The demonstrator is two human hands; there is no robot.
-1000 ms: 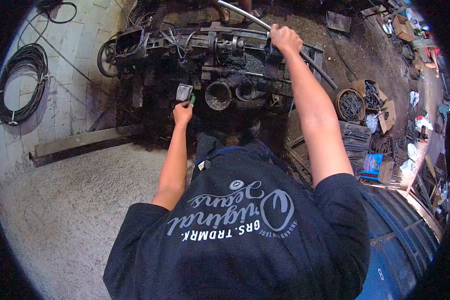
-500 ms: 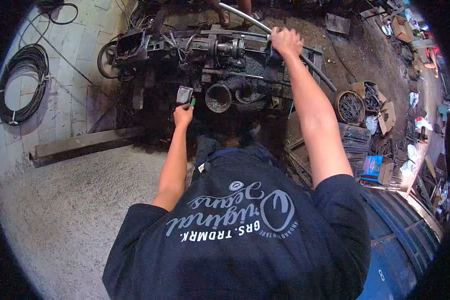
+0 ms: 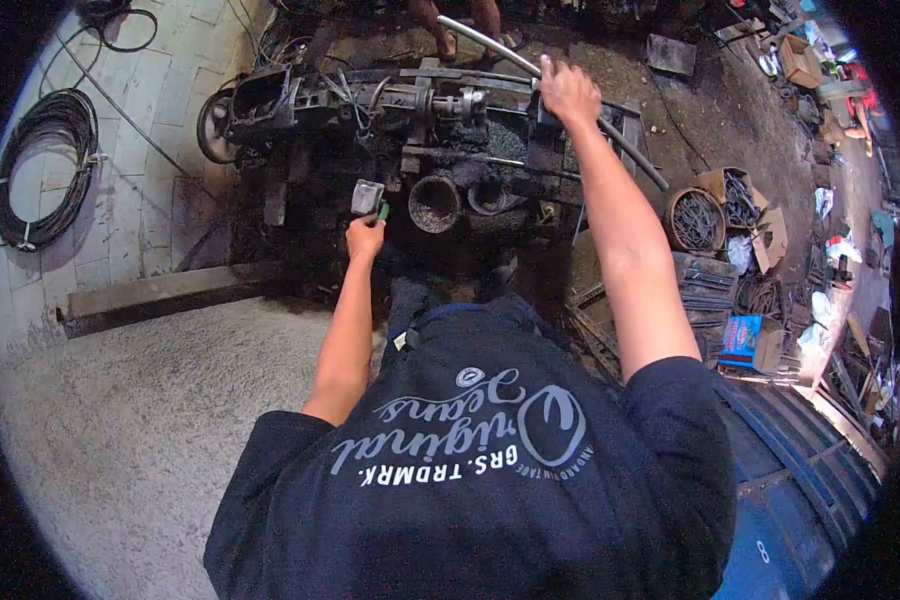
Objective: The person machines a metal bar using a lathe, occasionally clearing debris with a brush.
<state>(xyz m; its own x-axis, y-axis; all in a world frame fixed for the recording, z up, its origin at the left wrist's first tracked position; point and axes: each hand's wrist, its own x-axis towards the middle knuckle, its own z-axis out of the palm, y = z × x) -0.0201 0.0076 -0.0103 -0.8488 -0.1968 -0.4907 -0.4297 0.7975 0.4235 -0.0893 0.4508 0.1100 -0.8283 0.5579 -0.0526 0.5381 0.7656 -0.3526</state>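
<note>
My right hand (image 3: 571,96) is closed round a long metal bar (image 3: 488,44), pale at its far end and dark where it runs on past my wrist. Under that hand the bar crosses a dark, greasy lathe-like machine (image 3: 410,98). A shiny round metal part (image 3: 470,106) sits on the machine left of my right hand. Lower and to the left, my left hand (image 3: 365,238) has its fingers closed on a small green handle (image 3: 383,211). A grey box (image 3: 367,196) is right at its fingertips. Two round, open-ended metal pieces (image 3: 436,204) (image 3: 494,197) are below the machine bed.
Coiled black cable (image 3: 45,168) lies on the pale floor at left. A round container of metal pieces (image 3: 699,218), cardboard boxes (image 3: 768,238) and a blue box (image 3: 742,338) stand at right. A blue metal drum (image 3: 785,500) is behind. Another person's legs (image 3: 445,35) show beyond the machine.
The view has tilted slightly, so more of the other person's legs shows at the top. Both my hands keep nearly the same places and grips.
</note>
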